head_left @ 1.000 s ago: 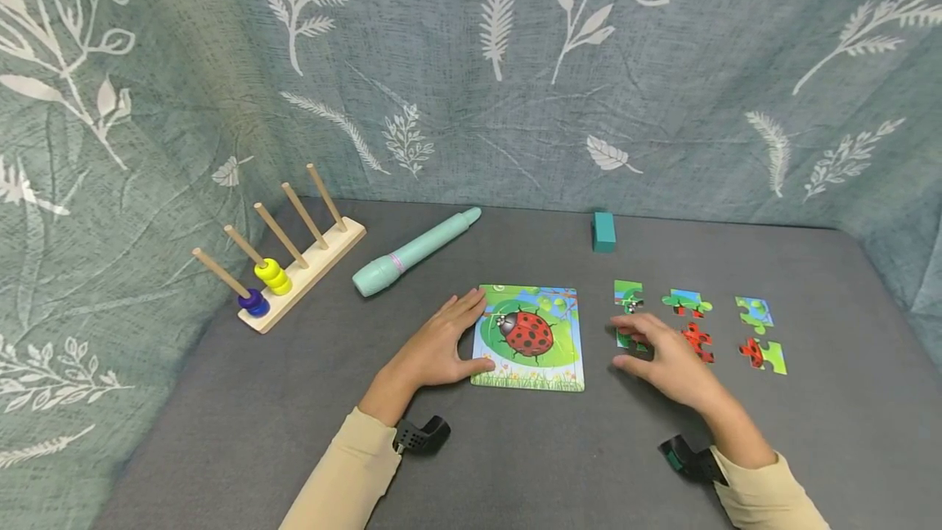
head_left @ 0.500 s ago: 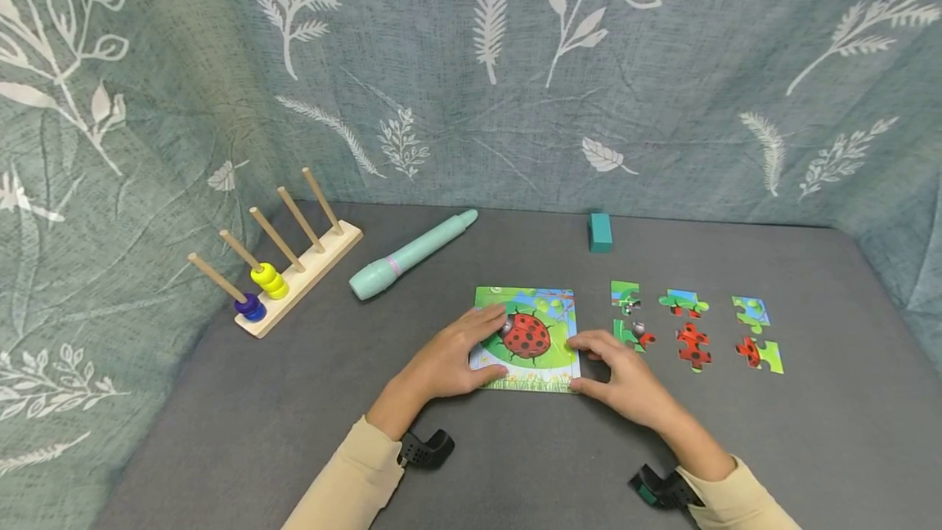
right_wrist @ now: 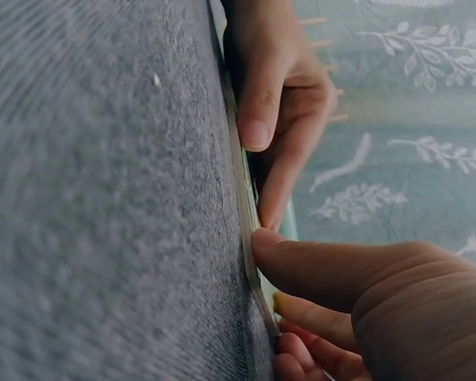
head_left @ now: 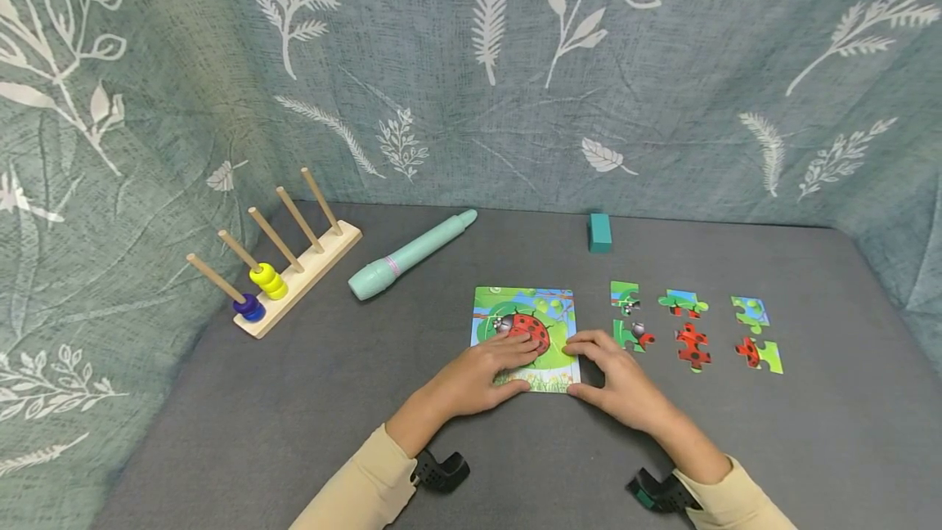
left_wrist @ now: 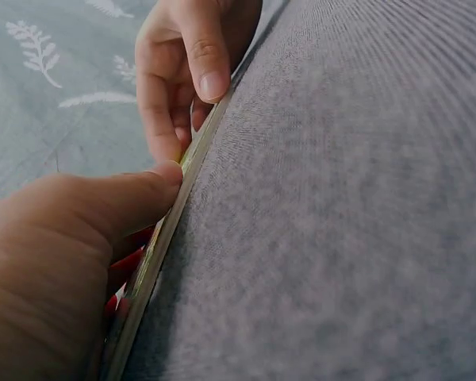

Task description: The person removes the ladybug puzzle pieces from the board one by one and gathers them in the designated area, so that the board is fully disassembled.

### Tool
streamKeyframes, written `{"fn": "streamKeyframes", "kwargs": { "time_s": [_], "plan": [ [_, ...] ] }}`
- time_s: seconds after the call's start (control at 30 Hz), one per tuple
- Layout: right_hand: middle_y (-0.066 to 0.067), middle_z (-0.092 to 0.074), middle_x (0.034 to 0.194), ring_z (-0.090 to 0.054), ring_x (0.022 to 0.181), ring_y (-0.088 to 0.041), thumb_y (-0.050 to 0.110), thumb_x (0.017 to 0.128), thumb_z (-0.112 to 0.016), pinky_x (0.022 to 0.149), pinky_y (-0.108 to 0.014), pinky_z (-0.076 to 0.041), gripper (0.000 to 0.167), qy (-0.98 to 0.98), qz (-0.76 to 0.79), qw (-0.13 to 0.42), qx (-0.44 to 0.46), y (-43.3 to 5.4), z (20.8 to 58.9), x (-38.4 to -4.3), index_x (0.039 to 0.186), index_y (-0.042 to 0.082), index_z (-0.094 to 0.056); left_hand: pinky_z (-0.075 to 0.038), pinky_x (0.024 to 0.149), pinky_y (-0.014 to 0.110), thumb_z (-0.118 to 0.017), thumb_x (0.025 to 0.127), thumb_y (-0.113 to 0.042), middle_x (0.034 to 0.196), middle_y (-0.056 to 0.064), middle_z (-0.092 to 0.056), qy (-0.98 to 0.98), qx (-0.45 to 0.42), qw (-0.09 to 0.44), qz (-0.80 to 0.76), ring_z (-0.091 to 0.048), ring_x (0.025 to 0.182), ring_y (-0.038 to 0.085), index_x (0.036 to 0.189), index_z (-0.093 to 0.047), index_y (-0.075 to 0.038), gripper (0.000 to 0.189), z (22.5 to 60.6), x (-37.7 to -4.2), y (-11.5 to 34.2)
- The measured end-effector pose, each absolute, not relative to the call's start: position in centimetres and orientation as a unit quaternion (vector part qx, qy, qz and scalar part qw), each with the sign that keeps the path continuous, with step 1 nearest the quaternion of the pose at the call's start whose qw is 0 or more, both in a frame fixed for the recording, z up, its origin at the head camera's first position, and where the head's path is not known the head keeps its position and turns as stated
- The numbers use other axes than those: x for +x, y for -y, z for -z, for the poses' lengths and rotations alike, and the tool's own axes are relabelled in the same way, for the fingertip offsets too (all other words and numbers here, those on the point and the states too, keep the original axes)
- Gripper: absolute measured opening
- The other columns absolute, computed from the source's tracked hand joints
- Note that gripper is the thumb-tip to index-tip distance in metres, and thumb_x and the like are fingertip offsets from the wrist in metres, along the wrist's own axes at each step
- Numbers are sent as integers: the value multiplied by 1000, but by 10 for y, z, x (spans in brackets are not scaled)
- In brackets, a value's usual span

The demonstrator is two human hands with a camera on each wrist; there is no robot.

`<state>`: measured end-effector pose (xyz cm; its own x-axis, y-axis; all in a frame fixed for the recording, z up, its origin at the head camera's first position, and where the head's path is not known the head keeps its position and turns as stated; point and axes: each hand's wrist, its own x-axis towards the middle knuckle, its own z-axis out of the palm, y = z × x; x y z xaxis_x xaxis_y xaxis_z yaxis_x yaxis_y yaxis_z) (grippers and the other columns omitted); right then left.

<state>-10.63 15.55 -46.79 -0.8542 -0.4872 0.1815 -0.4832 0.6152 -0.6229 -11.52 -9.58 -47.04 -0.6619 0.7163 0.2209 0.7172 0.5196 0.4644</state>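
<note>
A square ladybug puzzle board [head_left: 550,301] lies flat on the grey table in the head view. My left hand [head_left: 478,379] rests across its lower middle, fingers stretched over the ladybug and thumb near the front edge. My right hand [head_left: 621,379] holds the board's lower right corner, with the thumb at the front edge and bent fingers by the right side. Both wrist views show the board's thin edge [left_wrist: 147,278] under the thumbs. Right of the board lie several loose jigsaw pieces [head_left: 693,348] with ladybug and leaf parts, in two rows.
A wooden peg stand [head_left: 316,264] with blue and yellow rings stands at the left. Behind the board lies a mint-green tube-shaped object [head_left: 419,250]. A teal block [head_left: 599,234] sits near the curtain [head_left: 441,129] at the back.
My right hand has come left from the loose pieces to the board's right corner. My left hand has slid from the board's left edge rightwards over its picture.
</note>
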Motion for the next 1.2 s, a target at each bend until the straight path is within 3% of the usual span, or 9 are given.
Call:
{"fn": "streamKeyframes", "kwargs": {
  "time_s": [0.47, 1.2],
  "plan": [
    [0, -60, 106, -56, 94, -13, 8, 70, -83, 82, -28, -52, 49, -881, 380, -34, -279, -152, 472, -107, 112, 9, -58, -29, 118, 35, -64, 91, -29, 140, 2, -52, 869, -411, 7, 275, -45, 133, 15, 135, -54, -10, 50, 471, -117, 97],
    [-1, -63, 105, -58, 93, -14, 10, 74, -80, 80, -29, -55, 44, -882, 363, -59, -295, -165, 461, -111, 113, 7, -61, -27, 119, 34, -62, 92, -32, 140, 2, -52, 872, -409, -1, 267, -44, 133, 15, 135, -55, -11, 49, 471, -116, 97]
  ]
}}
